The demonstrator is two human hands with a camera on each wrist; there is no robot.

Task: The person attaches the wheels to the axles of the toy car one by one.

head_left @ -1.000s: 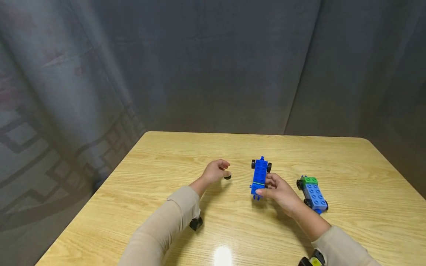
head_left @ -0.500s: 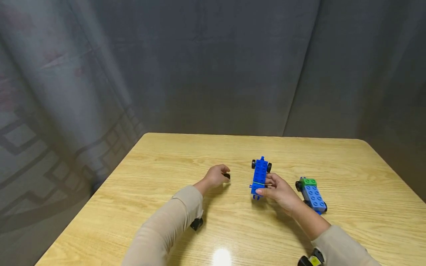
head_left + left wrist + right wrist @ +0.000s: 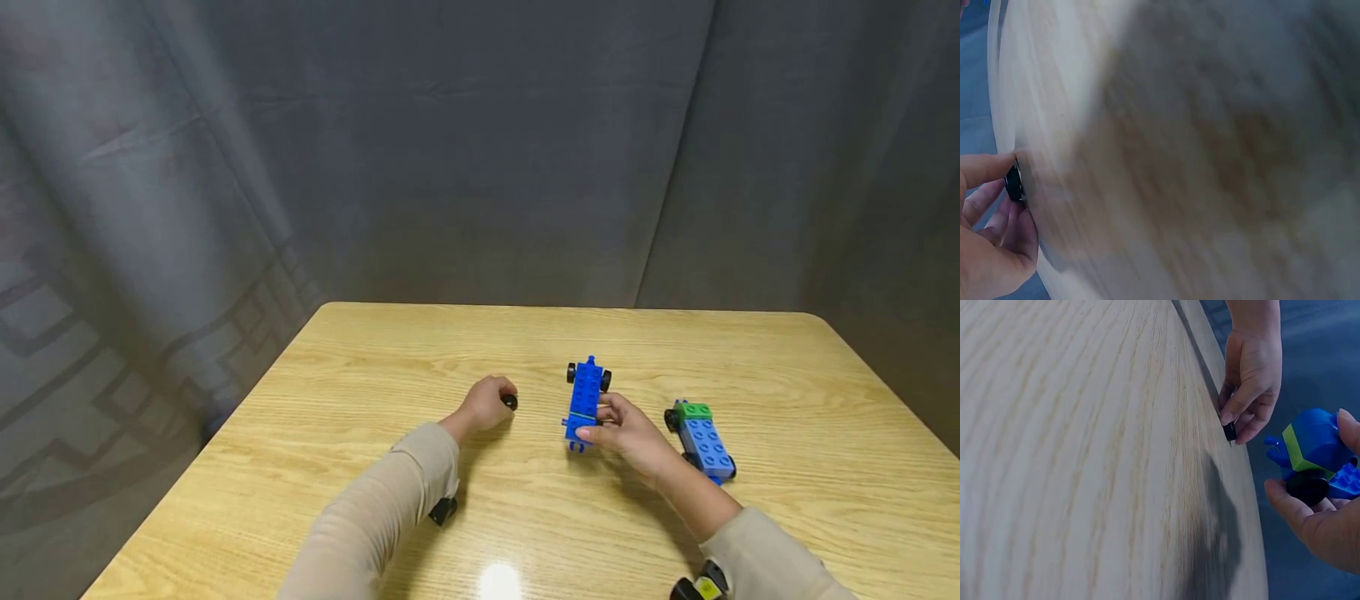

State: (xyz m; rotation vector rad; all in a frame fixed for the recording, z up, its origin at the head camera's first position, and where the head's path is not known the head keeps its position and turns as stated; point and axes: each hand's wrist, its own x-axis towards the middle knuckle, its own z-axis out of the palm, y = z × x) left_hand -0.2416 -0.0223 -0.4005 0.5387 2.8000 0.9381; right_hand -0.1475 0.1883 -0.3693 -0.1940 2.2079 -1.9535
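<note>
Between the thumb and fingers of my left hand (image 3: pixel 482 406) is a small black wheel (image 3: pixel 510 402), pinched at the tabletop. The left wrist view shows the same wheel (image 3: pixel 1014 181) edge-on at the fingertips. My right hand (image 3: pixel 636 439) holds a blue toy block car (image 3: pixel 586 390) above the table, thumb on its near end. Two black wheels stick out at the car's far end. Close up in the right wrist view, a lime-green layer (image 3: pixel 1297 448) runs through the blue body, and a black wheel (image 3: pixel 1307 487) sits beside the fingers.
On the wooden table (image 3: pixel 390 350), a second block car (image 3: pixel 705 442), blue and green, stands right of my right hand. A black wheeled piece (image 3: pixel 443 509) lies by the left sleeve. Another with yellow (image 3: pixel 705 585) is partly under the right sleeve. Grey curtains (image 3: pixel 480 150) hang behind.
My left fingers have closed on the black wheel; it lay flat beneath them and now stands turned in their pinch. The right hand and its car have hardly moved.
</note>
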